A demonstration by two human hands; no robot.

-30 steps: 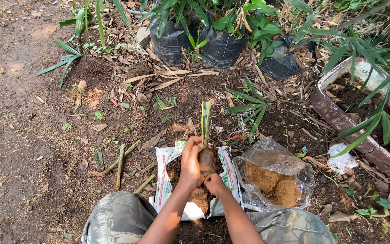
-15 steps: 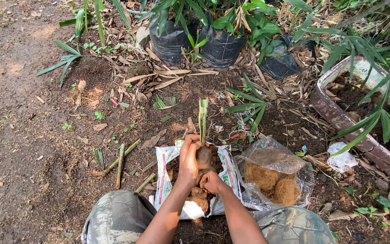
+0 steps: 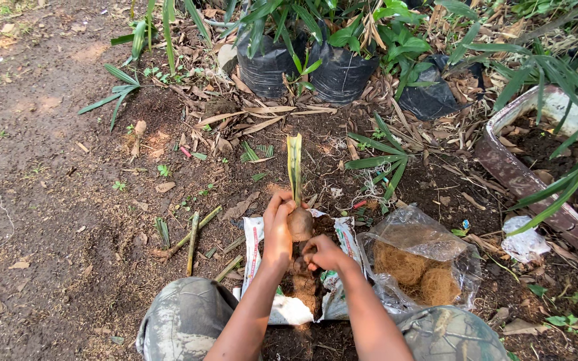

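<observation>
Head view: a seedling bulb (image 3: 300,222) is being gripped by left hand (image 3: 277,230) fingers; right hand (image 3: 324,253) is being clenched on roots, beside a plastic bag of coconut fibre (image 3: 421,264).

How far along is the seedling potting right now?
Done: the white bag lies open with soil in it. In hand: left hand grips the seedling at its bulb, right hand presses near its base. Left: the clear bag of coconut fibre sits untouched.

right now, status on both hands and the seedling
Left hand gripping seedling at its root ball, upright. Right hand closed on the roots below, over the open bag. Clear sack of fibre balls just right, not touching.
</observation>
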